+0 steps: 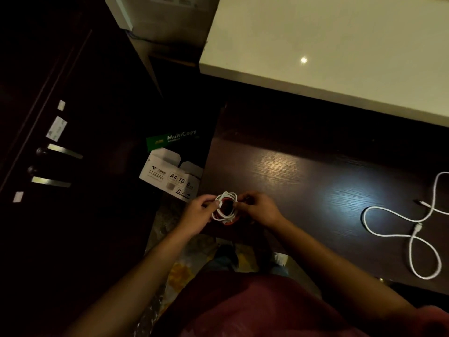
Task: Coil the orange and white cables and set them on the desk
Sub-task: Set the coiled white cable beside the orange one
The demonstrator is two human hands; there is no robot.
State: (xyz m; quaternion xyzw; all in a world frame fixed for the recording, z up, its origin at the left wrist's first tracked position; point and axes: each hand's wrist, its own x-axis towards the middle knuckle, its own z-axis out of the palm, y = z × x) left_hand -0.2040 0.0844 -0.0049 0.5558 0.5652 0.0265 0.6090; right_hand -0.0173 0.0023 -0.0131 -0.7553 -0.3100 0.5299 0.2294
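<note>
We read "MultiCopy" in white letters on the green band [171,139] of a dark paper carton standing on the floor beside the desk. In front of it, on the white paper box [170,177], we make out "A4", "70" and "8" in a row of small panels. To the left of these there is a logo with smaller print, too small for us to read.
</note>
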